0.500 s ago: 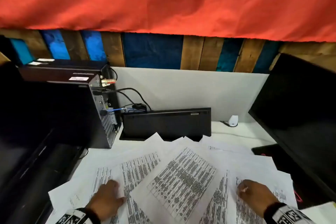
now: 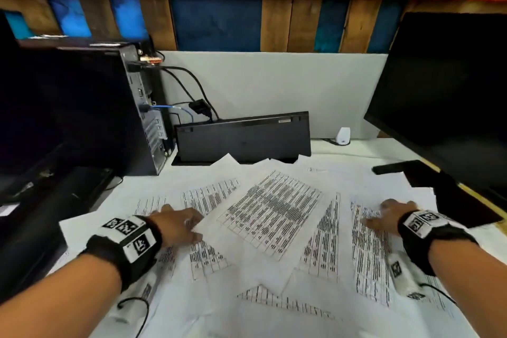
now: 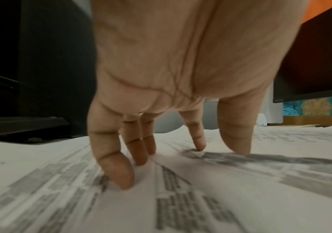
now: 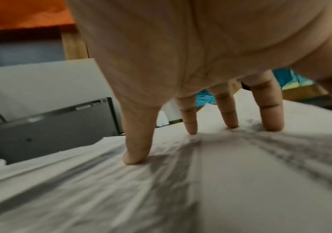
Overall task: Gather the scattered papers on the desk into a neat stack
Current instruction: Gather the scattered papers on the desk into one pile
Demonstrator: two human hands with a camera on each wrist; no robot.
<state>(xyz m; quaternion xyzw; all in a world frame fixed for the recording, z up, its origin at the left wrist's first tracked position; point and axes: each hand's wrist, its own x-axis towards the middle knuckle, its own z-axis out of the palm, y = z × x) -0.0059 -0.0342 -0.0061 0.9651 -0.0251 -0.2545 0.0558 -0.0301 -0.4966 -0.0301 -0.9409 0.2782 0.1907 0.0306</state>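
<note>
Several printed sheets [image 2: 270,214] with tables of text lie fanned and overlapping across the white desk. My left hand [image 2: 178,223] rests on the left sheets, its spread fingertips [image 3: 123,178] pressing down on the paper [image 3: 181,197] beside the edge of the middle sheet. On the right sheets lies my right hand [image 2: 385,215], fingers straight and spread, with its fingertips [image 4: 135,157] touching the paper [image 4: 161,197]. Neither hand holds anything.
A black keyboard [image 2: 242,138] stands on edge behind the papers. A computer tower [image 2: 109,107] with cables sits at the left, a dark monitor [image 2: 450,96] at the right, its black base [image 2: 444,186] touching the right sheets. A small white device [image 2: 343,136] sits at the back.
The view has dropped so both forearms show. Both hands are still on the papers; the left has slid right to the middle sheet's edge.
</note>
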